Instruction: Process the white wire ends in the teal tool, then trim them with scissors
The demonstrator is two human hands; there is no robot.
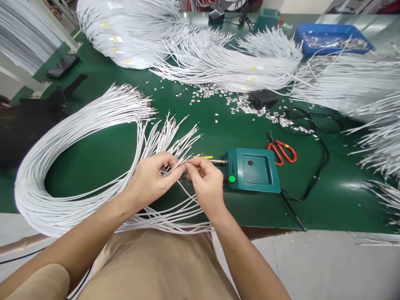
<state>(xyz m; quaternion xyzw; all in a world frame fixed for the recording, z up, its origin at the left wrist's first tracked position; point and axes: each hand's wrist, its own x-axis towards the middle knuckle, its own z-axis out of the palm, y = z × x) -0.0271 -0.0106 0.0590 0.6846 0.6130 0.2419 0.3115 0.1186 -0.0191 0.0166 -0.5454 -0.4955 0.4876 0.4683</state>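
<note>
L hand [154,176] & R hand [206,183] tog., both pinched on wires [178,163] nr unit [258,171], best grip light, keep 'em straight w/o kinking

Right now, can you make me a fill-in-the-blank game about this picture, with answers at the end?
1. The left hand and the right hand hold wires coloured ____.
2. The round button on the teal box is bright ____.
3. The scissors have handles coloured ____.
4. The tray of shiny bits is ____.

Missing words: white; green; red; blue.
</note>
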